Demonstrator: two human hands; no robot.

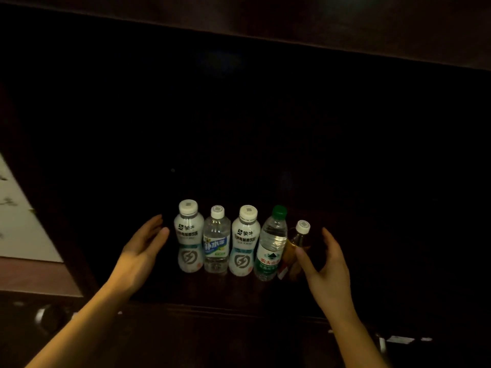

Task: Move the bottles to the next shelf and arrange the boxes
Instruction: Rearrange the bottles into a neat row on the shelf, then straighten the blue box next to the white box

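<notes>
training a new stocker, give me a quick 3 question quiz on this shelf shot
1. How many bottles stand in the row on the dark shelf?
2. True or false: the left hand is gripping the leftmost white bottle.
3. Which bottle stands nearest the right hand? A) green-capped bottle B) amber bottle C) blue-labelled clear bottle

Key
1. Five.
2. False: the hand is open beside it, with a gap between.
3. B.

Glossy plastic bottles point(231, 243), two opaque white, three clear, on a dark polished wooden shelf point(239, 293).
</notes>
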